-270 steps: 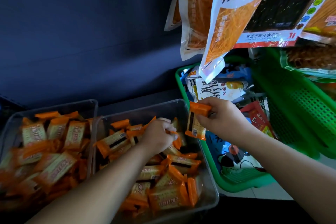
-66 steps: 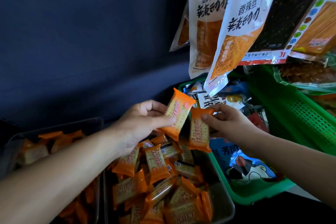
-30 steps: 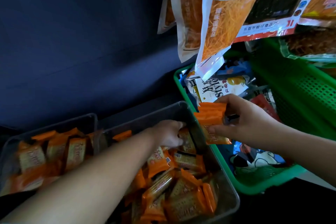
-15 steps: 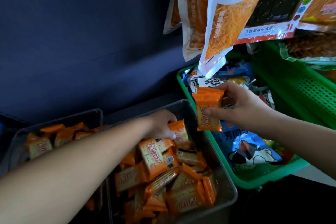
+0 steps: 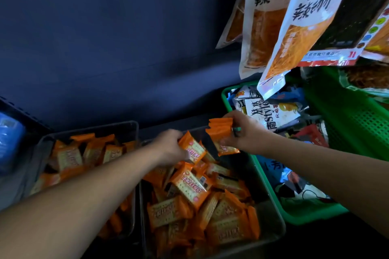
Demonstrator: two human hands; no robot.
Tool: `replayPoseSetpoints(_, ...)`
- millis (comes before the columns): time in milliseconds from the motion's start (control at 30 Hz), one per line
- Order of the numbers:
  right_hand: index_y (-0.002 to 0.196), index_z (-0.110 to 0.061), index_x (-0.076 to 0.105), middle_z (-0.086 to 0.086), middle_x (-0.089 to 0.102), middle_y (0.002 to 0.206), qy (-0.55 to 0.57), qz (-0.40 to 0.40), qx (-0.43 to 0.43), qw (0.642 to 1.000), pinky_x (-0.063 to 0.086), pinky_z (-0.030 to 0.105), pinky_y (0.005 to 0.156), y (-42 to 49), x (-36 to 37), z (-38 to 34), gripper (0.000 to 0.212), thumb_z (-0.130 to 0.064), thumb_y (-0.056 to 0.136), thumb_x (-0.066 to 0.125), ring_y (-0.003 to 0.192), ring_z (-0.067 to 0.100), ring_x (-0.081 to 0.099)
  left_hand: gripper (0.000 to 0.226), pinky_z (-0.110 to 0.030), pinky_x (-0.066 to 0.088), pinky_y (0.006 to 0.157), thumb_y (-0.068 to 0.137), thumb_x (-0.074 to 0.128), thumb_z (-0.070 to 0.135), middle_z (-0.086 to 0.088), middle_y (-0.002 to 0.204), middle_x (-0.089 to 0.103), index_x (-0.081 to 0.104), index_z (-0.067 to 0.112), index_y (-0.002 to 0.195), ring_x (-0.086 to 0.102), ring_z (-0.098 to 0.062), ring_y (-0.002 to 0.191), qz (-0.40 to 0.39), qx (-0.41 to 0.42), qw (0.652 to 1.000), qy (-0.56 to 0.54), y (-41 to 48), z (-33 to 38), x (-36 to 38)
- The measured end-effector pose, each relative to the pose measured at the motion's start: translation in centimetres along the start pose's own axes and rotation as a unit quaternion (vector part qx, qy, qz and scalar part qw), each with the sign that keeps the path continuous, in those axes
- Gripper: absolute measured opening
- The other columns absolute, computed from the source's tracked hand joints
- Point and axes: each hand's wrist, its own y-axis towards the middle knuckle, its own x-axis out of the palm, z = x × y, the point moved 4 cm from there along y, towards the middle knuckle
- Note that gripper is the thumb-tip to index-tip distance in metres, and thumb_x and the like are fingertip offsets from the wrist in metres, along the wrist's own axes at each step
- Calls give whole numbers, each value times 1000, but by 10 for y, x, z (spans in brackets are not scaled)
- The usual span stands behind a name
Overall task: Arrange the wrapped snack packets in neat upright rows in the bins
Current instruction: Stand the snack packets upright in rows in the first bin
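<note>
Two clear plastic bins stand side by side. The right bin (image 5: 275,214) holds a loose heap of orange cracker packets (image 5: 189,189). The left bin (image 5: 88,129) holds more orange packets (image 5: 69,155), some standing on edge. My left hand (image 5: 170,147) reaches into the far end of the right bin and grips one orange packet (image 5: 192,150). My right hand (image 5: 244,130) hovers over that bin's far right corner and pinches a small stack of orange packets (image 5: 221,134) held upright.
A green basket (image 5: 267,191) of mixed snack bags sits right of the bins, with a second green basket (image 5: 357,115) behind it. Large noodle-snack bags (image 5: 267,17) hang above. A dark blue wall runs behind. A blue object (image 5: 9,139) lies at far left.
My left hand has lifted an orange packet out of the heap toward the right hand. The right hand's stack has dropped slightly toward the bin's corner.
</note>
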Motion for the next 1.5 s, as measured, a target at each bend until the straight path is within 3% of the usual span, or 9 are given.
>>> replayPoseSetpoints(200,141,-28,47,1,41,140,-335,-8,-68,940,31,45,112,16,15,22,61,-52,89,68,133,27,34,29,-39,63,87,72,90,33,6,88,79,75,21,94,76,-13,84,-8,-7,995,-101,5,-16,4)
replayPoseSetpoints(333,132,-34,53,4,34,138,-367,49,-60,927,37,45,107,18,22,33,51,-44,84,68,127,30,36,36,-44,62,89,68,91,38,8,93,79,73,26,96,77,-14,88,-15,8,991,-130,7,-14,6)
replayPoseSetpoints(667,127,-30,62,0,47,131,-209,52,-3,976,50,41,97,4,3,15,52,-38,80,82,124,24,46,21,-47,62,87,80,88,23,5,90,79,73,22,95,77,-16,85,7,52,986,-157,-8,13,-4)
replayPoseSetpoints(833,113,-28,70,-14,71,96,19,16,5,1000,58,37,94,-26,-14,-27,30,-23,85,81,98,13,71,31,-45,62,81,78,90,8,-4,92,80,70,16,100,77,-23,85,7,107,973,-204,-28,49,-18)
replayPoseSetpoints(1000,108,-27,72,-1,76,85,68,32,19,997,59,37,74,-58,-30,-30,18,-23,91,78,75,17,72,29,-25,54,66,83,87,11,-2,90,80,72,18,108,70,-8,71,-22,165,955,-247,-34,81,-15)
replayPoseSetpoints(1133,98,-19,67,12,73,88,139,70,89,984,57,39,68,-60,-38,8,21,-22,86,83,67,18,65,31,-31,55,89,90,81,23,1,113,74,68,26,118,71,-21,103,14,143,989,-24,-4,61,5)
replayPoseSetpoints(1233,97,-15,66,14,71,88,122,45,109,986,59,44,69,-47,-37,24,24,-21,83,85,68,21,64,57,-31,42,109,96,71,32,1,149,56,53,26,149,53,-20,136,-54,109,979,165,12,38,26)
replayPoseSetpoints(1367,98,-13,67,6,67,79,143,-1,101,984,57,33,62,-37,-33,29,24,-18,83,86,64,18,63,83,-30,31,119,95,73,34,-3,166,38,28,21,164,39,-22,150,-143,82,972,166,27,25,45)
replayPoseSetpoints(1500,98,-19,67,4,68,84,153,6,86,984,53,29,63,-31,-29,30,24,-22,84,86,69,15,62,101,-27,36,112,88,82,26,-4,162,42,19,20,166,45,-22,145,-192,29,975,105,38,24,49)
